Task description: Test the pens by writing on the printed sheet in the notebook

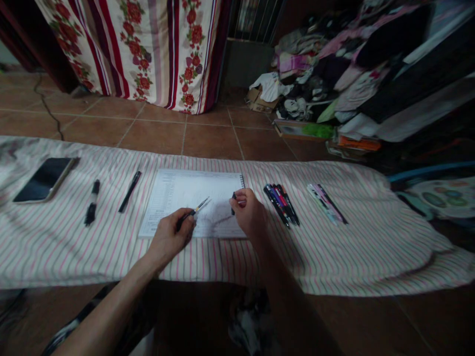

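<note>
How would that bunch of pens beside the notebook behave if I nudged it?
The pens lie loose side by side, so they would likely scatter or roll. The striped cloth under them looks soft and may slow them.

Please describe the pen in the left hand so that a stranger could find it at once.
A striped cloth lies across the tiled floor, with a white notebook at its middle. Over the page, the left hand grips the pen. Its front end is pale and points up-right; the bundle at the right lies flat.

notebook [193, 198] on cloth [371, 247], pens [281, 202] right
</note>
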Tool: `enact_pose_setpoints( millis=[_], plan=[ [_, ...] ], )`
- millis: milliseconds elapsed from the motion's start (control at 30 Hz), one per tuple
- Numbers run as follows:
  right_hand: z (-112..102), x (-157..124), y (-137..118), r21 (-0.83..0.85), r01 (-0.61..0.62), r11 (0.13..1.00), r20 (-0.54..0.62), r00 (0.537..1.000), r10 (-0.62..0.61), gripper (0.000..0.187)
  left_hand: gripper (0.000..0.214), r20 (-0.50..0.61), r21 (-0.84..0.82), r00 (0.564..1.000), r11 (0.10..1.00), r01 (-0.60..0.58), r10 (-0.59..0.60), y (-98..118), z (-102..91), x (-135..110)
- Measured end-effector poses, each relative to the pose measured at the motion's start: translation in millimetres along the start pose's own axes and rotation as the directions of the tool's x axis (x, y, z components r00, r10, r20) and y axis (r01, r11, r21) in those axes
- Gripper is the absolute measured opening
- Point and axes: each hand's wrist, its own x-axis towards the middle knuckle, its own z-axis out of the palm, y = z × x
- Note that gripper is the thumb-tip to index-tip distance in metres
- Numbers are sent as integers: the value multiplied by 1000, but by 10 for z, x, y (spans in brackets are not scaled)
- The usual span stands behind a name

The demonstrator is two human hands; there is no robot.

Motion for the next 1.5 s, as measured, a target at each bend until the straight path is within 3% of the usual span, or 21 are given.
enact_pose_setpoints(
  millis=[300,567,767,1000,1267,1500],
  plan=[
    [46,26,138,-187,65,980,7,998,-65,11,32,-40,-63,999,998,12,-15,32,31,0],
    [31,-16,118,-329,127,936,34,992,-123,15,32,-12,-43,1000,999,15,-15,-5,20,5],
    [-5,1,154,-247,101,964,51,994,-92,16,29,9,-13,1000,1000,-18,18,-1,7,11],
    [-37,-9,119,-132,151,980,-6,988,-154,13,30,4,13,1000,1000,-9,9,-4,6,18],
    [-42,-10,116,-72,179,981,17,984,-178,14,31,16,60,1000,998,-4,3,8,-10,13],
    [-113,-51,-68,56,207,977,-106,974,-200,18,32,2,106,1000,994,-8,8,48,-4,19]
  ],
)
